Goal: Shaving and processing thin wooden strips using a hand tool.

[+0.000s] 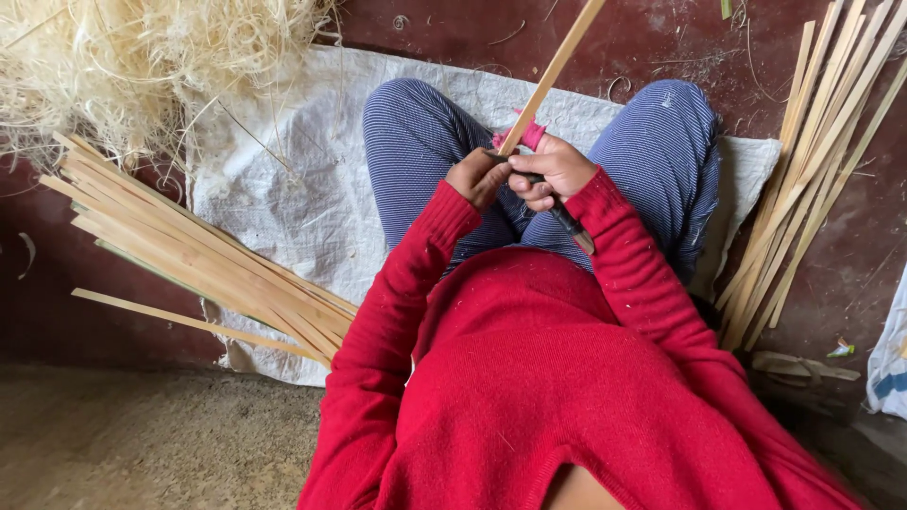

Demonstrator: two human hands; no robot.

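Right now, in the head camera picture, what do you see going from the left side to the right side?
Pile of pale shavings → left bundle of bamboo strips → left hand → right hand holding a knife → right bundle of bamboo strips.

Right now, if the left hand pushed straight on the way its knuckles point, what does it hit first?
Most likely the right hand: the left hand faces it closely across the long pale bamboo strip and dark-handled knife. Depth is unclear, so they may already touch.

floor (76, 312): dark red, worn | white woven sack (283, 189) spread | daylight, soft
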